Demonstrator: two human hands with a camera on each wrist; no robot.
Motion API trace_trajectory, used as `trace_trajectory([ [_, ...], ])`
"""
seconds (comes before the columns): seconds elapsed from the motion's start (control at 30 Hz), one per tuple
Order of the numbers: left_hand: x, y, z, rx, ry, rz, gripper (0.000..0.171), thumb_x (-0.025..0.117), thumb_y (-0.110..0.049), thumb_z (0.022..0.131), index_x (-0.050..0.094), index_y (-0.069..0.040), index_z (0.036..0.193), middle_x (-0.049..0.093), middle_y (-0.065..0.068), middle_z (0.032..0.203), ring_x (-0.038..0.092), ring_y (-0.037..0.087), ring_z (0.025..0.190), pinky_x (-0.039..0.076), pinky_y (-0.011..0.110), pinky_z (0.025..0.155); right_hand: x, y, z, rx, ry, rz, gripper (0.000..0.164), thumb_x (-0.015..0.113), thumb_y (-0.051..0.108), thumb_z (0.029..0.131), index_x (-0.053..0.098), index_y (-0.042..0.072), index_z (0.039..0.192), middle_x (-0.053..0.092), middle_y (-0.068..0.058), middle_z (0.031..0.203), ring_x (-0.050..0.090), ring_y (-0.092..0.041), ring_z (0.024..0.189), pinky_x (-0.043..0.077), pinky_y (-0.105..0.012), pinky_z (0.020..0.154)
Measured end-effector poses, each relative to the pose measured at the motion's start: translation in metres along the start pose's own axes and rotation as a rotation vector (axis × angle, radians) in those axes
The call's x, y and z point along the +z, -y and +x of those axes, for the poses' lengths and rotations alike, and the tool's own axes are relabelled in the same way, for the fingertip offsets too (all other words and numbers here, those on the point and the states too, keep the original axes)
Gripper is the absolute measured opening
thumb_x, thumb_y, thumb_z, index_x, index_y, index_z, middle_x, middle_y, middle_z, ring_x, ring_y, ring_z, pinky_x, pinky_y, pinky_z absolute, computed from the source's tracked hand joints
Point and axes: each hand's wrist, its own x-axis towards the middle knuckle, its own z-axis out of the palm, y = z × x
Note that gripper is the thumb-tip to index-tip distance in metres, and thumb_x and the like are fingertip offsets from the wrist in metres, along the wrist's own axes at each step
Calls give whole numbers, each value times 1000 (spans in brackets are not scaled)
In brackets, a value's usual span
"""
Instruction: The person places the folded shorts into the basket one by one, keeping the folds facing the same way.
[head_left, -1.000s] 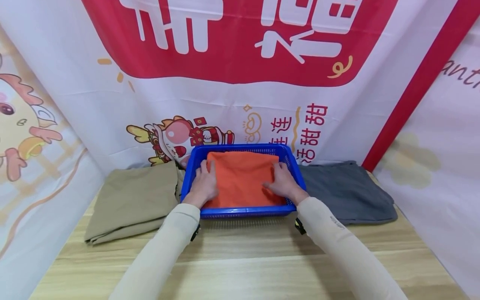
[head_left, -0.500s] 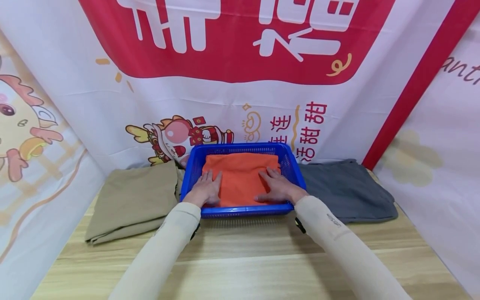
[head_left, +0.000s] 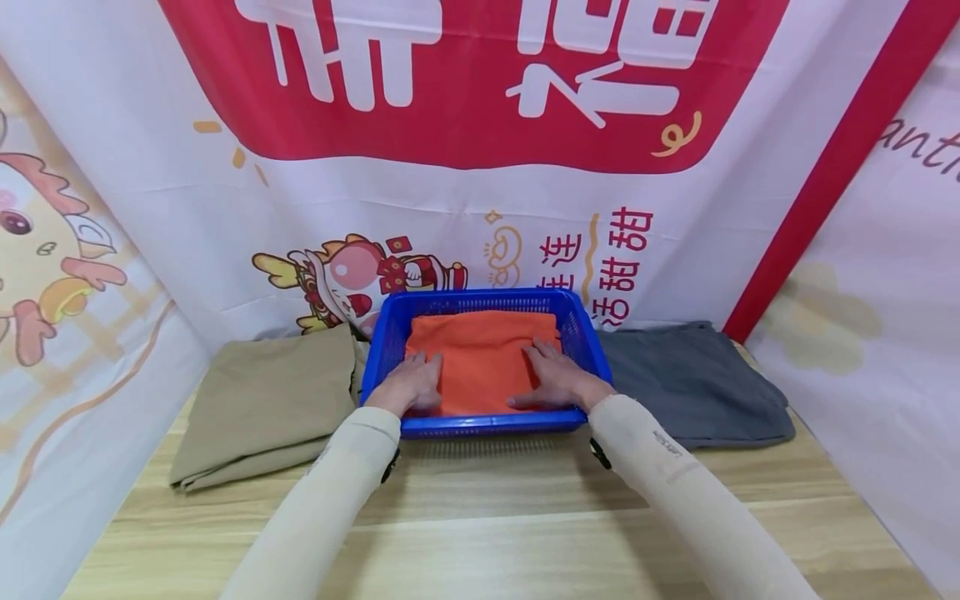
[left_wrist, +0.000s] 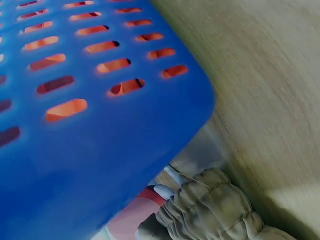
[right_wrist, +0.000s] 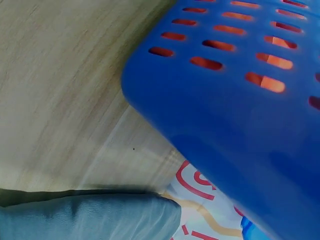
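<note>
Cloth (head_left: 480,367), bright orange and folded into a rough rectangle, lies inside a blue plastic basket (head_left: 487,422) at the centre of the frame. Both my hands are in the basket, palms down, in a wide, relaxed pose. My left hand (head_left: 411,385) rests on the left side of the orange layer, fingers pointing up the frame. My right hand (head_left: 555,382) lies on its right side, fingers spread, thumb reaching toward the middle. My cream sleeves (head_left: 322,500) rise from the lower edge of the frame.

The basket sits on a pale wood-grain table (head_left: 480,517). Folded khaki fabric (head_left: 273,400) lies to its left in the frame, folded dark grey fabric (head_left: 693,387) to its right. A white hanging (head_left: 450,192) printed with red shapes, Chinese characters and a cartoon figure fills the upper frame. In both wrist views, the basket's slotted blue wall shows orange through its openings; my hands are out of sight there.
</note>
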Motion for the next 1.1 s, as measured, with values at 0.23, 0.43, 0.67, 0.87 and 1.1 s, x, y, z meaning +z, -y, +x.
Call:
trace_trajectory([
  [0.23,-4,-3,-2,28,-101,-66,73,64,-21,94,31,-1,156,36,26,155,34,43,143,29,57,116,-4,4,-3,-60,-154,-4,85,79,52,85,47,8,150,39,-16,155,38,-35,140,33,-55,115],
  [0.43,-11,-8,-13,49,-161,-96,72,66,-20,95,32,-3,157,38,24,154,37,42,141,31,58,115,-14,8,-16,-80,-203,-2,59,73,41,93,58,7,140,54,-13,139,53,-31,125,45,-51,107],
  [0.67,-18,-13,-32,75,-251,-78,64,66,-22,96,41,-6,153,50,20,144,50,38,129,39,58,109,-19,18,-44,-182,-230,-27,47,73,34,95,64,5,131,63,-13,127,60,-32,116,50,-50,99],
  [0.87,-19,-10,-53,125,-358,-46,56,64,-23,97,48,-5,148,56,17,138,54,37,123,44,55,106,-15,19,-64,-214,-270,-63,39,73,33,95,68,7,124,69,-10,118,65,-27,107,54,-46,91],
  [1.1,-18,-3,-79,183,-503,-75,49,64,-21,96,56,-4,141,59,17,131,56,36,118,46,55,102,-14,14,-85,-261,-353,-79,34,73,34,95,71,9,119,70,-8,112,65,-26,102,56,-44,87],
])
